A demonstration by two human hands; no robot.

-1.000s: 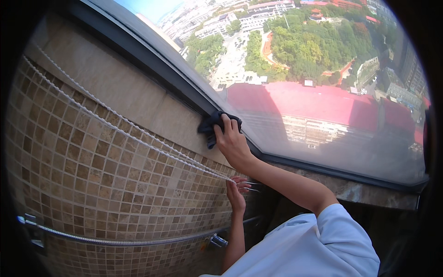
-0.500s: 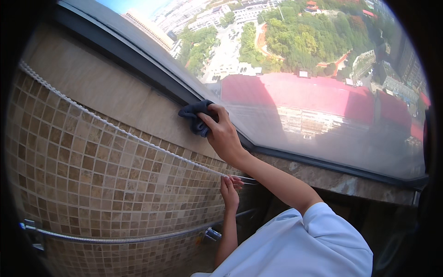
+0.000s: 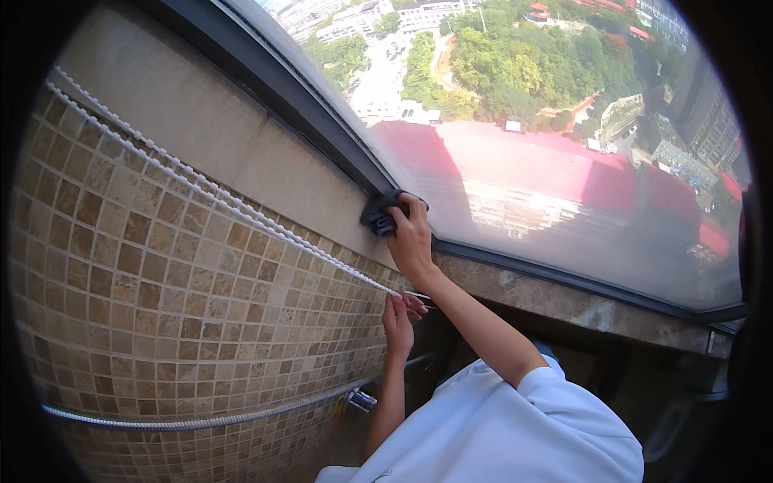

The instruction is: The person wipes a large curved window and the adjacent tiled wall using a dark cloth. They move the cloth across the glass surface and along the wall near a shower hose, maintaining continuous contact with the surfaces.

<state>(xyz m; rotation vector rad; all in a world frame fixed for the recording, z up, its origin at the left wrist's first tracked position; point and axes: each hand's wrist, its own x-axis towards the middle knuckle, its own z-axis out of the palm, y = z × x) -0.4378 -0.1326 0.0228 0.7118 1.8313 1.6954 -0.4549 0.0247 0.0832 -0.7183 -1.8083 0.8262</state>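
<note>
A dark blue cloth [image 3: 378,214] is bunched under my right hand [image 3: 412,240], whose fingers close around it. The cloth presses against the dark window frame [image 3: 322,137], close to the frame's corner and the beige stone sill. Lower down, beside the tiled wall, my left hand [image 3: 398,320] pinches a white knobbly cord [image 3: 266,224]. Two strands of this cord stretch up to the far left, and thin white ends show just past my fingers. My right forearm crosses above the left hand.
Brown mosaic tiles [image 3: 169,282] cover the wall on the left. A metal shower hose [image 3: 201,423] runs across it to a chrome fitting [image 3: 361,400]. The large window pane [image 3: 555,185] overlooks red roofs and trees. A marble ledge [image 3: 555,302] runs beneath it.
My right hand has slid the cloth along the frame toward its corner. My left hand keeps hold of the cord, whose two strands now show apart. The view has shifted slightly.
</note>
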